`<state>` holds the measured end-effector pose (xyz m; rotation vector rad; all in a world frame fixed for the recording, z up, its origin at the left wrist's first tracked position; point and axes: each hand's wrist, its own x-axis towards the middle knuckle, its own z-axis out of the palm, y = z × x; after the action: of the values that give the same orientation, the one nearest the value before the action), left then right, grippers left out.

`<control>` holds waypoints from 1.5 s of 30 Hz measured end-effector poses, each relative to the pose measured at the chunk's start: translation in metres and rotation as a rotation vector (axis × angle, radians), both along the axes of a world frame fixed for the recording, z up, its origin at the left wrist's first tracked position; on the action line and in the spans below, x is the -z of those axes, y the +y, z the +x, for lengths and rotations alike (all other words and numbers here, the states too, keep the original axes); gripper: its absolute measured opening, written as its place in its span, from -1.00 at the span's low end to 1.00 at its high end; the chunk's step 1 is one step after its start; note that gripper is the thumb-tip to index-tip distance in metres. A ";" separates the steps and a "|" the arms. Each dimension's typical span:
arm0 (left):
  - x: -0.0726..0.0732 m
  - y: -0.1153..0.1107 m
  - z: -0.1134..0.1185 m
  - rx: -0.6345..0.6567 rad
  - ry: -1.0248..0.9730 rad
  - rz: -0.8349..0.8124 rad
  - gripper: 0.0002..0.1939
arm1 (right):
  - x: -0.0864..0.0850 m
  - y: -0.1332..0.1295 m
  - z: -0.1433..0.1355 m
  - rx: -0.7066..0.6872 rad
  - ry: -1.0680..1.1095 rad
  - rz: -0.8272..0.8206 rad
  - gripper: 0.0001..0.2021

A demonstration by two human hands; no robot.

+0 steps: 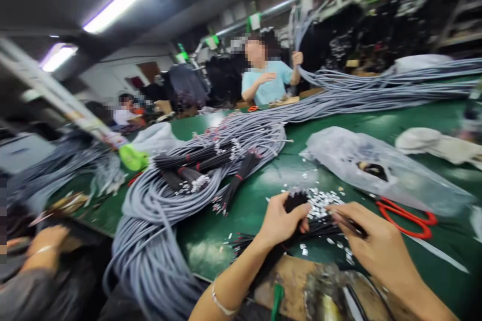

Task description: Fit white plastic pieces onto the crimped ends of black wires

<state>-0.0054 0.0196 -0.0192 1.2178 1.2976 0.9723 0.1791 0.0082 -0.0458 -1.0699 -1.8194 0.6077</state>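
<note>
Left hand point(284, 218) closed round a bunch of black wires point(296, 199), thumb across the top; the wires' middle is hidden by the fingers and their far ends blur into small white pieces point(322, 203). Right hand point(372, 230), just right of that grip, pinches a slim dark tool point(354, 224) between thumb and fingers — its tip is lost against the white pieces, so its kind, and whether it touches a wire, cannot be told. More dark wire passes below both hands, partly covered by the left wrist. Nearer the body than the grip, a worn board point(286, 278) carries a blurred metal device, cut off by the lower edge; a green handle point(277, 301) beside it is cropped too. Right of the right hand: red-handled scissors point(408, 218), blades hard to make out near a clear plastic bag point(339, 153); the dark contents of the bag are indistinct. Left of the left hand: tied black bundles point(239, 175) on and beside grey cables point(150, 241), whose lower loops run out of view. Farther left, a co-worker's hand point(50, 241) — fingers unclear. Beyond the grip, a person in light blue point(271, 83) holds up cables, lower body hidden by the table point(211, 246).
</note>
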 end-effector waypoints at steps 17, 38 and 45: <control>-0.033 -0.016 0.005 0.097 0.151 0.035 -0.62 | -0.034 -0.004 -0.018 -0.017 0.236 -0.035 -0.81; -0.036 -0.017 0.001 -0.134 0.348 0.222 -0.75 | -0.030 -0.006 -0.023 -0.003 0.086 -0.157 -0.77; -0.036 -0.015 -0.002 -0.056 0.271 0.140 -0.74 | -0.034 -0.007 -0.020 0.033 0.060 -0.153 -0.79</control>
<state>-0.0073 0.0048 0.0171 1.4668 1.5004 0.9756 0.1588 0.0015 -0.0119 -1.1680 -1.7227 0.7607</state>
